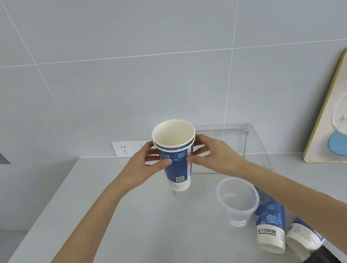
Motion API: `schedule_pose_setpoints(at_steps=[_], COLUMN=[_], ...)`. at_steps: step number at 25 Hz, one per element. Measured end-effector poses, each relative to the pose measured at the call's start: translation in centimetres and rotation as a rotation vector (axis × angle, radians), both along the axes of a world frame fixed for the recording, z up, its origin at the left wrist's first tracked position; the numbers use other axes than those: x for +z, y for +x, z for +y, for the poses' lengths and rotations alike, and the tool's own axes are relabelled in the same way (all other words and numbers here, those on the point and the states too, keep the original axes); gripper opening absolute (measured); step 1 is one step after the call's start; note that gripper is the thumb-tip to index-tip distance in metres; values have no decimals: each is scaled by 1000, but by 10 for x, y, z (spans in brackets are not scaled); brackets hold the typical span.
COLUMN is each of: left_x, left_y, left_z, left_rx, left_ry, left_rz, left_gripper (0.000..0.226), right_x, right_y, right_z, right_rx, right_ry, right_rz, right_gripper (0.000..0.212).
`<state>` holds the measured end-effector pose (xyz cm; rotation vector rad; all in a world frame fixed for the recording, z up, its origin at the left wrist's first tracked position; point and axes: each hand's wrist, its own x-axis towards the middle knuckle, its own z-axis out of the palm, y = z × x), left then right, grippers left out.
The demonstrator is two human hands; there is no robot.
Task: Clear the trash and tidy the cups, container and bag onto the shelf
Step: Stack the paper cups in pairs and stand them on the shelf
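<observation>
Two blue-and-white paper cups nested as one stack point(177, 164) are held upright above the grey counter point(121, 240). My left hand point(144, 167) grips the stack's left side and my right hand point(213, 154) grips its right side. A clear plastic container point(238, 201) stands upright on the counter, below my right forearm. Beside it a blue paper cup point(269, 222) lies on its side, and another paper cup point(303, 235) lies further right, partly hidden by my right arm. A clear acrylic shelf point(248, 142) stands against the wall behind the stack.
A gold-framed picture point(345, 110) leans on the tiled wall at the right. A white double socket point(127, 148) sits on the wall behind my left hand. The counter's left edge drops to the floor. A dark object point(317, 258) shows at the bottom right.
</observation>
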<state>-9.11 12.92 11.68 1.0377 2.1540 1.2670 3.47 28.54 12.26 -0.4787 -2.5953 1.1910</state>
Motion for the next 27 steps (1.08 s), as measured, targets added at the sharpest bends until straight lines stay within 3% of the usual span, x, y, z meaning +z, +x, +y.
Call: schedule_pose_setpoints(at_steps=[8,14,27], left_x=[41,16,-16], left_y=[-47,-82,-105], left_z=[65,113,141], left_rx=[33,99,53], left_ry=[88,91,-44], left_rz=[39,0,45], left_gripper=[50,51,63], right_x=[40,22,-18], right_y=[-52,-98,-130], right_z=[50,85,101], right_rx=[-92,-155,-226], right_ry=[40,-57,4], right_rz=[57,53,-42], right_gripper=[47,48,59])
